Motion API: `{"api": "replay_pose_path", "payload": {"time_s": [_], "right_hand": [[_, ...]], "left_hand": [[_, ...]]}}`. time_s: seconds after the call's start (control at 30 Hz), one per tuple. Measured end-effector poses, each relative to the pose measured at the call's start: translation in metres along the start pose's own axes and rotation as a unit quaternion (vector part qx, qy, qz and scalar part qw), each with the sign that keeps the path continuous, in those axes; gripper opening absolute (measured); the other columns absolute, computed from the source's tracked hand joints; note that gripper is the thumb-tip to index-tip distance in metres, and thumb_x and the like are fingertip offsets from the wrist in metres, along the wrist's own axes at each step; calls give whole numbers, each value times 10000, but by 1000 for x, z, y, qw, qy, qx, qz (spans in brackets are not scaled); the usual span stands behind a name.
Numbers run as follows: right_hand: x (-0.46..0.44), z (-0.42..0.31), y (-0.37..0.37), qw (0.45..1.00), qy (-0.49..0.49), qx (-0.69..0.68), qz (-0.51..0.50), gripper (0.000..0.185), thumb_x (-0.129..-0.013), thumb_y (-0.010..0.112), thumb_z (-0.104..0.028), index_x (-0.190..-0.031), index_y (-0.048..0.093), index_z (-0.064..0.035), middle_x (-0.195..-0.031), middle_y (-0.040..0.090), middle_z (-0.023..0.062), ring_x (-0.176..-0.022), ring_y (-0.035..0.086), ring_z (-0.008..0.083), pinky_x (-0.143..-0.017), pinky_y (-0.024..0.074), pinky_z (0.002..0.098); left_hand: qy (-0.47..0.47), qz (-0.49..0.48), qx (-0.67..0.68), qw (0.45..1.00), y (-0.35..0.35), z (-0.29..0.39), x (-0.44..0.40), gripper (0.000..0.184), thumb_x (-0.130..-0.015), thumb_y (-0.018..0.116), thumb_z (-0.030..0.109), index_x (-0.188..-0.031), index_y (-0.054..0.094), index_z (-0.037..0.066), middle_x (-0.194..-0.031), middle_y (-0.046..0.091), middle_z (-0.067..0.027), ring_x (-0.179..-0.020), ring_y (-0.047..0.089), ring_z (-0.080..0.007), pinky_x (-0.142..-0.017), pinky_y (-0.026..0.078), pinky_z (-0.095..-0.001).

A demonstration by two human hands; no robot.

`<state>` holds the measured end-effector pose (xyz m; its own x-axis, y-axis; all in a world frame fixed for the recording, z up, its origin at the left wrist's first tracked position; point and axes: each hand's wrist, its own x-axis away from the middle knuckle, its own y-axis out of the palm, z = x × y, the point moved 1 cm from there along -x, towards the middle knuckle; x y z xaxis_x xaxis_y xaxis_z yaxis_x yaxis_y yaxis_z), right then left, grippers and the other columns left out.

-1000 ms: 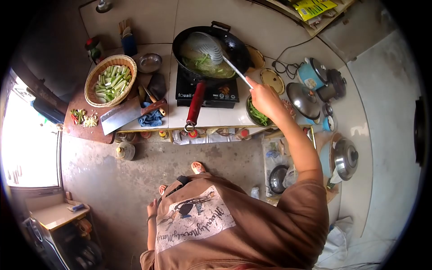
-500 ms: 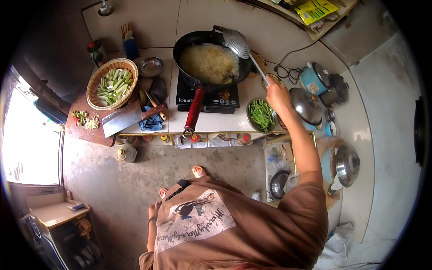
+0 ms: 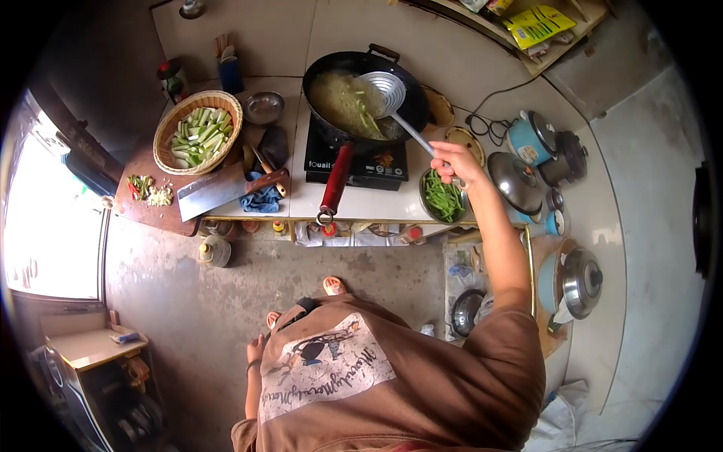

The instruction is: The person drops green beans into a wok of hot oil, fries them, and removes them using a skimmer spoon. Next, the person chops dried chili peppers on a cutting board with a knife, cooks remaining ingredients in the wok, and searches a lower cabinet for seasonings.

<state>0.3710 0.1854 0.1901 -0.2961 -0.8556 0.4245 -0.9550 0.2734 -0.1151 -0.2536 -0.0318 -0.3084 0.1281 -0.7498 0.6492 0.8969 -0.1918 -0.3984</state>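
Note:
My right hand (image 3: 456, 163) is closed around the handle of a metal skimmer (image 3: 385, 92). The skimmer's perforated bowl is over the right half of a black wok (image 3: 410, 120), tilted against the bubbling, frothy oil (image 3: 331, 102). Green bean pieces (image 3: 366, 113) show in the oil beside the bowl. The wok rests on a black induction cooker (image 3: 355, 167), its red handle (image 3: 337, 181) pointing toward me. Just below my right hand stands a metal bowl of cut green beans (image 3: 441, 197). My left hand (image 3: 257, 349) hangs low beside my shirt; its fingers are too small and partly hidden to read.
Left on the counter are a wicker basket (image 3: 163, 143) of cut green vegetable, a cleaver (image 3: 215, 197), a blue cloth (image 3: 261, 200) and chopped garlic (image 3: 160, 196). To the right stand a domed lid (image 3: 514, 181) and a blue rice cooker (image 3: 527, 139). A shelf (image 3: 576, 38) juts out above.
The skimmer has moved from the wok's upper right rim down into the wok, with my right hand shifting slightly left and its grip changing. Green pieces now show in the oil. The view has shifted slightly.

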Motion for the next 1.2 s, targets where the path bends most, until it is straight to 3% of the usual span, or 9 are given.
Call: {"api": "replay_pose_path", "payload": {"time_s": [0.13, 0.3, 0.4, 0.5, 0.6, 0.63, 0.83, 1.1, 1.2], "right_hand": [[15, -6, 4, 1000, -12, -14, -21, 435, -954, 475, -102, -1375, 397, -24, -712, 513, 32, -478, 374, 47, -404, 352, 201], [31, -25, 15, 995, -62, 77, -21, 414, -945, 483, -103, -1351, 439, -31, -679, 479, -1, -471, 406, 37, -381, 354, 203], [22, -22, 18, 969, -150, 195, 1, 383, -904, 539, -107, -1281, 522, -40, -715, 583, 25, -461, 471, 108, -422, 412, 266], [28, -31, 41, 872, -256, 404, 107, 356, -863, 576, -111, -1215, 575, -52, -778, 655, 107, -517, 561, 243, -515, 464, 354], [20, -30, 53, 726, -355, 559, 189, 352, -839, 595, -116, -1187, 595, -66, -826, 662, 185, -618, 610, 357, -605, 484, 422], [22, -34, 60, 720, -317, 588, 188, 351, -845, 590, -116, -1196, 600, -105, -777, 642, 206, -677, 624, 356, -596, 488, 436], [-9, -4, 42, 597, -377, 679, 201, 390, -840, 584, -95, -1220, 604, -183, -740, 631, 142, -611, 612, 322, -551, 493, 429], [29, 6, 18, 600, -318, 706, 203, 407, -849, 584, -109, -1246, 584, -197, -759, 612, 123, -628, 611, 332, -571, 500, 431], [43, 5, 14, 613, -300, 699, 211, 407, -849, 585, -107, -1245, 582, -201, -772, 622, 122, -653, 615, 340, -591, 503, 438]], "left_hand": [[-13, -8, -20, 1000, -2, -6, 0, 500, -890, 582, 407, -961, 663, -81, -864, 696, -197, -815, 666, -222, -740, 491, -341], [-4, -22, -13, 1000, -4, -1, 4, 483, -888, 576, 396, -962, 664, -74, -841, 694, -197, -784, 662, -215, -725, 488, -344], [11, -14, -12, 1000, -1, -7, -2, 477, -886, 580, 392, -965, 665, -71, -824, 694, -186, -757, 653, -199, -710, 487, -336], [-7, -31, -34, 999, -8, 8, 7, 482, -885, 583, 392, -970, 663, -76, -831, 696, -185, -770, 655, -191, -712, 490, -330], [-11, -13, -22, 1000, -7, 7, 7, 489, -884, 587, 396, -964, 665, -80, -837, 698, -179, -776, 655, -187, -718, 491, -326], [-14, -16, -21, 1000, -6, 3, 6, 490, -884, 589, 398, -965, 666, -79, -840, 699, -180, -781, 656, -189, -720, 491, -325], [-22, -22, -2, 1000, -2, -11, -1, 499, -880, 601, 411, -977, 670, -74, -861, 701, -178, -809, 662, -199, -735, 494, -325], [-12, -49, -11, 999, 0, -24, -3, 514, -869, 620, 420, -981, 667, -79, -896, 700, -191, -841, 669, -222, -756, 498, -336], [4, -56, -40, 998, -4, 4, 7, 513, -864, 622, 423, -978, 669, -75, -904, 698, -196, -855, 670, -228, -761, 498, -339]]}}
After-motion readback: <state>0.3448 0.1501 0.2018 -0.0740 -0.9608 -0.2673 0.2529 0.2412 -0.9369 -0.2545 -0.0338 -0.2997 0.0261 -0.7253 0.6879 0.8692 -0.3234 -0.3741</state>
